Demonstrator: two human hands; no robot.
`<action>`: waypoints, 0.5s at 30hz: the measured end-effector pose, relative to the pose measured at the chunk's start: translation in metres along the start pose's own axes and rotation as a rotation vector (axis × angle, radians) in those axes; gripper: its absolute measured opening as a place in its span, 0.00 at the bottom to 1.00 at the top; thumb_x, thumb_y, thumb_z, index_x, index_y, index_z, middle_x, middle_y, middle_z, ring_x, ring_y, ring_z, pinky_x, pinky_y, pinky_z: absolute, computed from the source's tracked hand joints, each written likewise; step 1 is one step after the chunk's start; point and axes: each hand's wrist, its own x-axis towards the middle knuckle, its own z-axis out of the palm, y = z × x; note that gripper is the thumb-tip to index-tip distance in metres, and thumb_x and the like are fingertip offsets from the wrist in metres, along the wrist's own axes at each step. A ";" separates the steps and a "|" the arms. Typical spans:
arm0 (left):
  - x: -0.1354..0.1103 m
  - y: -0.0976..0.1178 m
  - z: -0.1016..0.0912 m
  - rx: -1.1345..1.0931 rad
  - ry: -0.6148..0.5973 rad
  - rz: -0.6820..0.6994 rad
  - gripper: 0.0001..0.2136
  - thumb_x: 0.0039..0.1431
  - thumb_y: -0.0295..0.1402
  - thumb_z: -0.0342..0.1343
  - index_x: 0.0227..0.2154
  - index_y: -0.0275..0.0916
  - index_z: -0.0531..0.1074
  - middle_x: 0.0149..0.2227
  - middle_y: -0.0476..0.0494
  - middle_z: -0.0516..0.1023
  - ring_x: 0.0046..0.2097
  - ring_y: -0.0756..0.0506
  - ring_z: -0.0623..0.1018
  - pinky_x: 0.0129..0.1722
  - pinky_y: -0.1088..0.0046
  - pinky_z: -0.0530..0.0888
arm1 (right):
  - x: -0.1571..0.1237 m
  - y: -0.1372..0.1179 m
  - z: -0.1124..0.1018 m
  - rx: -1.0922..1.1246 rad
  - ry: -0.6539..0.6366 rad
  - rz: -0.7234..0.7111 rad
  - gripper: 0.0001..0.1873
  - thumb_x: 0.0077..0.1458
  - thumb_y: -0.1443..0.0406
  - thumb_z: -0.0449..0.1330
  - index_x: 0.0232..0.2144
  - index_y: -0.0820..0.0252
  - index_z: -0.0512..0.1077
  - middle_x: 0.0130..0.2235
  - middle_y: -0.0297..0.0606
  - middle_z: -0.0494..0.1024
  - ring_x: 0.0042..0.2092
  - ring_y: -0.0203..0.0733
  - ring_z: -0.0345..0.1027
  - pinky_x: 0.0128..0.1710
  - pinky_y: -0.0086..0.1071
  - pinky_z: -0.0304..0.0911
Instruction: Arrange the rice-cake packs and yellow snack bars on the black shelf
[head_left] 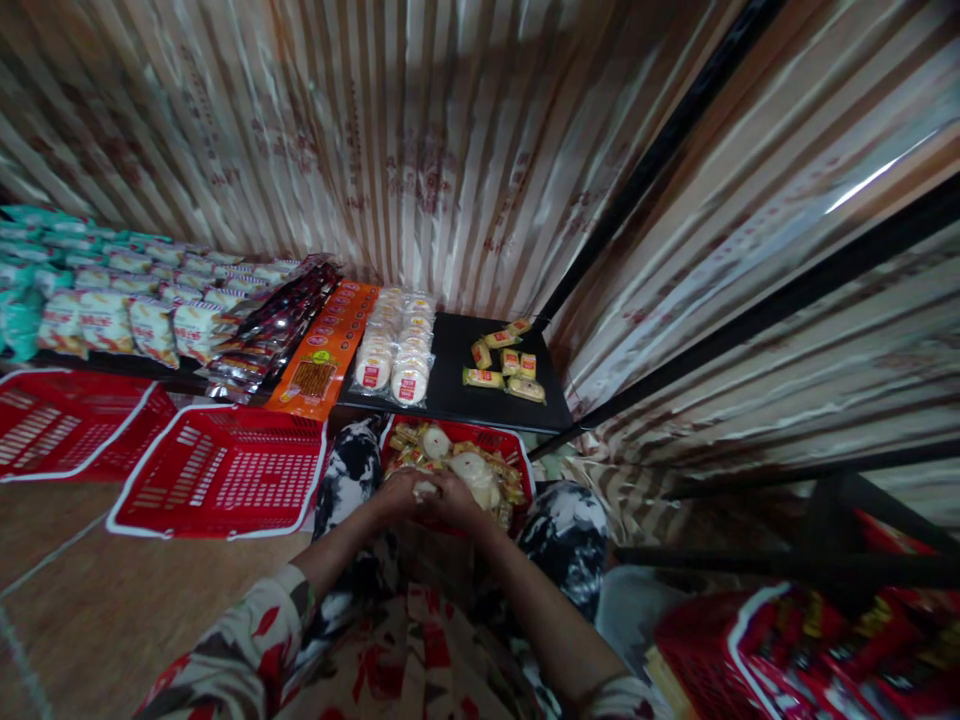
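Observation:
Between my knees sits a red basket filled with small gold-wrapped snacks and some round white crackers in clear wrap. Over its near edge, my left hand and my right hand meet, fingers closed. A small pale piece shows between them; its kind and which hand grips it are unclear. Just beyond the basket, the black shelf carries two rows of packed round white crackers and several yellow-wrapped snacks.
An orange snack packet, dark shiny packets and white bags line the shelf leftward. Red baskets stand on the floor at left. Black metal posts cross at right, above a basket of red packets.

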 end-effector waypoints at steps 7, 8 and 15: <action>0.004 0.006 -0.012 -0.161 0.084 -0.080 0.20 0.50 0.24 0.47 0.48 0.38 0.69 0.49 0.42 0.74 0.51 0.45 0.72 0.52 0.71 0.66 | -0.004 -0.001 -0.025 0.518 0.009 0.248 0.21 0.46 0.52 0.58 0.34 0.62 0.76 0.29 0.34 0.77 0.30 0.37 0.67 0.33 0.30 0.63; 0.005 0.006 -0.014 -0.170 0.108 -0.088 0.20 0.51 0.24 0.47 0.48 0.38 0.69 0.49 0.42 0.74 0.51 0.46 0.72 0.52 0.71 0.66 | -0.004 -0.002 -0.028 0.541 0.007 0.270 0.22 0.45 0.49 0.58 0.31 0.62 0.76 0.26 0.32 0.75 0.28 0.36 0.66 0.31 0.29 0.62; 0.017 0.003 -0.025 -0.225 0.207 -0.157 0.18 0.55 0.31 0.49 0.49 0.39 0.68 0.47 0.43 0.76 0.47 0.46 0.74 0.50 0.70 0.67 | -0.002 -0.017 -0.050 0.706 0.077 0.311 0.26 0.48 0.43 0.52 0.25 0.60 0.72 0.28 0.36 0.75 0.32 0.37 0.68 0.34 0.30 0.64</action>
